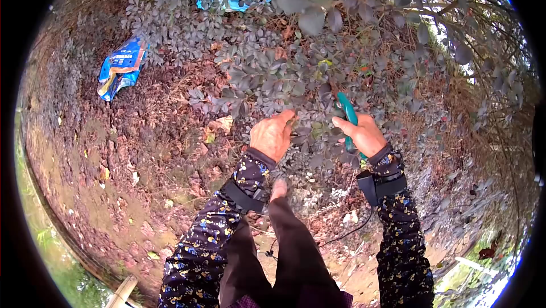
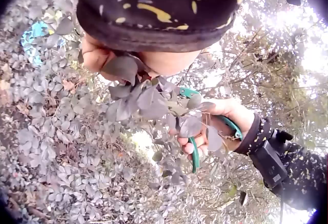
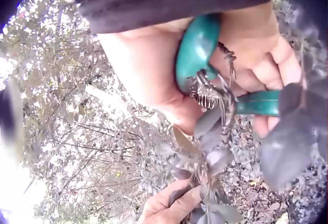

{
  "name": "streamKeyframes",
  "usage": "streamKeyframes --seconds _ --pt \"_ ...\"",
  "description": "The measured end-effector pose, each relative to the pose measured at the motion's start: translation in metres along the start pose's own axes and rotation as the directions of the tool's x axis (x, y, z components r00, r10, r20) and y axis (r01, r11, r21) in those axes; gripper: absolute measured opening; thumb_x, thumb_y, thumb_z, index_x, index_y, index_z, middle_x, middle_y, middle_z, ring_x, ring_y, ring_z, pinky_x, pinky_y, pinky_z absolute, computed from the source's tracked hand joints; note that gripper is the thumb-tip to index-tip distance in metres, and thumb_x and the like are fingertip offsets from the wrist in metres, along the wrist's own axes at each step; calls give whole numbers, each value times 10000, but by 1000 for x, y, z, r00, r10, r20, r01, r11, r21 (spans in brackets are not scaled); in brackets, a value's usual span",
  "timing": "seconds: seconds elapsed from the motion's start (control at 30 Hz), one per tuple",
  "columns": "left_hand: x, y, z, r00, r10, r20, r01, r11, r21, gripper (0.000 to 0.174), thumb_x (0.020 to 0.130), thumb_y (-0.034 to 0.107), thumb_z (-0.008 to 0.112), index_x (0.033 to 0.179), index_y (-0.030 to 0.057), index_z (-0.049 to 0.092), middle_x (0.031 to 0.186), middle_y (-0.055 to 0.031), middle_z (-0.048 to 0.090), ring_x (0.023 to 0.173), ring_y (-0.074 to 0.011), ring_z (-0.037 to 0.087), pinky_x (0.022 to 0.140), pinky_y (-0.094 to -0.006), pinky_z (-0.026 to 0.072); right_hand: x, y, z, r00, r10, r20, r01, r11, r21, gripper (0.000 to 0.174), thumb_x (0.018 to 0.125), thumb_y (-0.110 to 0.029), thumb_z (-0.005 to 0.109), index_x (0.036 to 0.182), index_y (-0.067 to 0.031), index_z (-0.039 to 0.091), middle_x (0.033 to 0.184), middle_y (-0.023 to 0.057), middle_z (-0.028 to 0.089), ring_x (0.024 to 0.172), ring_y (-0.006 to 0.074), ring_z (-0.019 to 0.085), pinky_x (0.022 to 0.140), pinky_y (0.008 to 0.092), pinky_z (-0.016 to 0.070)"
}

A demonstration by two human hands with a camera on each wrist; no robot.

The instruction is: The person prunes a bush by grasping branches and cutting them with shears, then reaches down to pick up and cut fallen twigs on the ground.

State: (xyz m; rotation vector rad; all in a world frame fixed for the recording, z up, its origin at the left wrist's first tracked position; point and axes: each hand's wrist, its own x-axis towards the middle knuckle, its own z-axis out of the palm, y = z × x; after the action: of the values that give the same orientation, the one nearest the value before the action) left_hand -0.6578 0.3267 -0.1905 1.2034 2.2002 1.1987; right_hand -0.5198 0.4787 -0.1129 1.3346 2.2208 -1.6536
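Note:
My right hand (image 1: 364, 135) grips green-handled pruning shears (image 1: 347, 110) beside the dark-leaved shrub. Seen from the right wrist, the green handles (image 3: 197, 49) are spread apart in the palm, with a coil spring (image 3: 206, 100) and a twisted wire (image 3: 228, 116) between them. My left hand (image 1: 272, 135), back upward, pinches a leafy twig (image 2: 151, 103) just left of the shears. In the right wrist view the left thumb and fingers (image 3: 174, 206) close around its leaves. Leaves hide the shears' blades in the left wrist view.
A blue printed bag (image 1: 122, 68) lies on the leaf-strewn ground at the left. Another bright blue piece of wrapping (image 1: 227, 2) shows among the leaves at the top. Branches (image 1: 460, 9) overhang on the right. A foot (image 1: 278, 188) stands under the hands, with a black cable (image 1: 348, 232) nearby.

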Motion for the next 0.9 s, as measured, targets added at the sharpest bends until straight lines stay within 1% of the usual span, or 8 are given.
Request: streamKeyframes --seconds 0.1,0.13,0.17,0.4,0.53,0.63,0.73,0.9 --pt "-1 0 -2 998 52 -37 -54 998 -29 242 723 71 541 961 109 566 749 -168 592 711 -345 568 610 -427 444 3 -10 -6 997 61 42 -57 993 -101 410 780 -361 585 800 48 594 652 49 527 601 137 516 562 296 460" --pt "-2 1 -4 997 63 -38 -65 997 -37 254 720 64 541 969 107 563 775 -166 597 725 -340 571 621 -423 450 0 -21 -7 998 69 11 -65 969 -238 387 793 -376 578 737 6 547 571 6 436 541 106 466 527 297 438" --pt "-2 1 -4 997 62 -37 -63 997 -38 254 720 64 541 969 107 563 775 -166 597 725 -340 571 621 -423 450 1 -20 -8 997 71 12 -66 969 -239 387 793 -376 578 737 6 547 571 6 436 541 106 466 527 297 438" --pt "-6 3 -6 992 116 -49 -118 992 -41 280 711 58 547 987 100 564 900 -140 604 791 -313 578 668 -390 468 -1 14 -21 985 93 144 -118 977 175 332 825 -347 538 909 -26 543 749 -16 489 701 111 520 630 273 471" --pt "-9 10 -7 991 131 -23 -132 990 -45 290 699 49 557 987 85 563 907 -134 605 795 -312 578 663 -385 470 2 19 -20 980 69 185 -117 959 259 456 785 -424 559 966 -5 556 843 70 601 753 132 578 635 252 449" --pt "-12 18 -7 990 142 -26 -143 988 -55 295 695 45 561 987 85 564 905 -135 604 795 -314 578 659 -384 469 2 11 -23 989 94 118 -118 970 212 459 787 -416 560 979 1 551 854 79 601 749 134 583 630 249 449" --pt "-13 22 -8 995 100 11 -99 993 -63 270 706 13 554 975 26 567 921 -174 599 842 -326 577 707 -358 473 4 13 -18 995 78 60 -91 959 267 443 780 -399 576 959 5 556 822 76 593 710 142 588 593 239 435" --pt "-7 14 -6 995 97 -3 -97 992 -80 268 704 11 556 971 28 569 912 -181 599 832 -326 581 699 -360 476 8 14 -15 997 73 5 -70 941 332 397 788 -371 579 907 8 562 740 50 571 655 135 570 556 246 422"
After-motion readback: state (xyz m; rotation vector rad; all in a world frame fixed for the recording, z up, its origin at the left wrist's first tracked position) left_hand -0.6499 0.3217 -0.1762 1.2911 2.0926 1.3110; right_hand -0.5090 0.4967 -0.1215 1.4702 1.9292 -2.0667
